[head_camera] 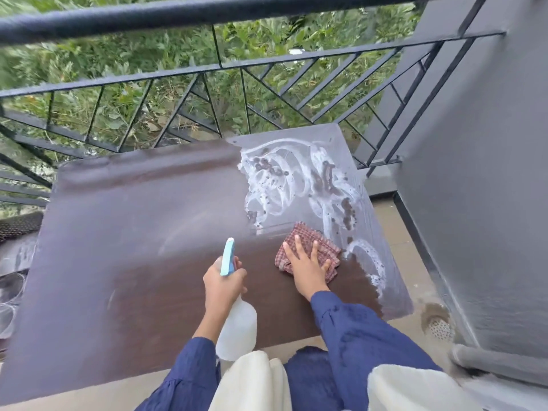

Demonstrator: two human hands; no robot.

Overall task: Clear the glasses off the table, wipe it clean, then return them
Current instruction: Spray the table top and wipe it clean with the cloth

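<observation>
Glasses off the bench (142,221), left hand (222,284) grips spray bottle (237,324), right hand (307,271) presses cloth (305,234) flat, far-right foam (281,176) unwiped.

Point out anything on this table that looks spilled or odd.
White foamy smears with dark blotches cover the far right of the table. They look like spray half wiped, not damage: the right hand presses a checked cloth at their near edge; the left hand grips a spray bottle.

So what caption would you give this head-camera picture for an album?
Right hand presses a checked cloth on the foam-streaked brown table; left hand holds a spray bottle.
</observation>
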